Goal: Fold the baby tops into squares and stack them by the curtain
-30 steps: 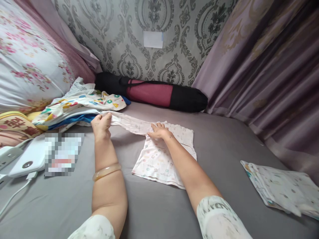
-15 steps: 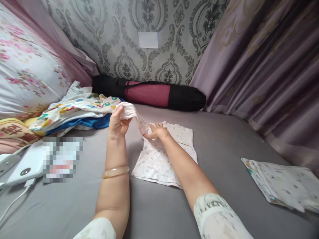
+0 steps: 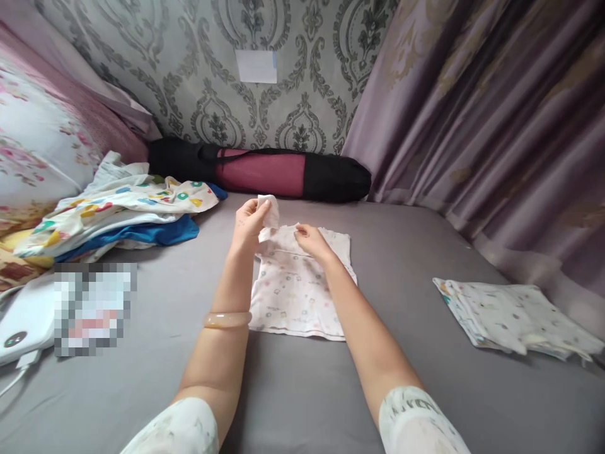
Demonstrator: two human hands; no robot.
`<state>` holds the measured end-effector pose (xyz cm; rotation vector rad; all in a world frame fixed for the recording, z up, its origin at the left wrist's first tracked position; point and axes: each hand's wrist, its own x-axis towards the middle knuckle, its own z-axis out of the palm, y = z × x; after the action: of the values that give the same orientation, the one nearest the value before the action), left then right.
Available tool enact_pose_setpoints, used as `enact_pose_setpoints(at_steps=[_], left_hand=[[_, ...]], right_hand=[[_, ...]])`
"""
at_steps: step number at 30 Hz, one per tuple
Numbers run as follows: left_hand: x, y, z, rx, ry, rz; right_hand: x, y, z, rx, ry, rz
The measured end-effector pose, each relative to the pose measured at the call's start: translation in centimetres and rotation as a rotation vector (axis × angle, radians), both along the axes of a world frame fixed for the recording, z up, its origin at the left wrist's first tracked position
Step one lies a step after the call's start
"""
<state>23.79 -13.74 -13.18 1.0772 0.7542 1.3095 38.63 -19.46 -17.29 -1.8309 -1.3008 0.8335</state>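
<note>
A small white shirt (image 3: 297, 293) with a fine pastel print lies on the grey sheet, its far part folded over. My left hand (image 3: 253, 219) is closed on a lifted white end of the shirt, which looks like a sleeve, just above the bed. At the shirt's far edge my right hand (image 3: 311, 241) pinches the fabric between thumb and fingers. Its fingertips are partly hidden by the hand itself.
A black and maroon long bag (image 3: 259, 171) lies along the wall. Crumpled clothes (image 3: 127, 211) sit at the left, near a white power bank (image 3: 28, 318) with a cable. Folded printed clothes (image 3: 510, 315) rest at the right, below the purple curtain (image 3: 454, 107).
My left hand has brought the lifted sleeve end inward, toward the shirt. My right hand has gone from lying spread on the shirt to pinching its far edge. The view has shifted slightly right.
</note>
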Motion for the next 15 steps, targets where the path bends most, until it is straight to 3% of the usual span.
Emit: enact_pose_setpoints(at_steps=[3, 6, 9, 12, 15], left_hand=[[1.6, -1.3, -0.1, 0.08, 0.099, -0.072], [2.7, -2.5, 0.1, 0.109, 0.235, -0.25], [2.4, -2.6, 0.1, 0.053, 0.3, -0.321], [1.1, -1.5, -0.4, -0.011, 0.301, -0.206], [-0.5, -0.2, -1.2, -0.023, 0.372, -0.07]], right_hand=[[1.2, -2.0, 0.1, -0.066, 0.497, -0.099], [2.0, -3.1, -0.1, -0.082, 0.752, -0.146], [2.6, -3.3, -0.4, -0.098, 0.695, -0.094], [2.8, -3.1, -0.6, -0.094, 0.602, -0.027], [3.0, -3.0, -0.9, -0.102, 0.642, -0.08]])
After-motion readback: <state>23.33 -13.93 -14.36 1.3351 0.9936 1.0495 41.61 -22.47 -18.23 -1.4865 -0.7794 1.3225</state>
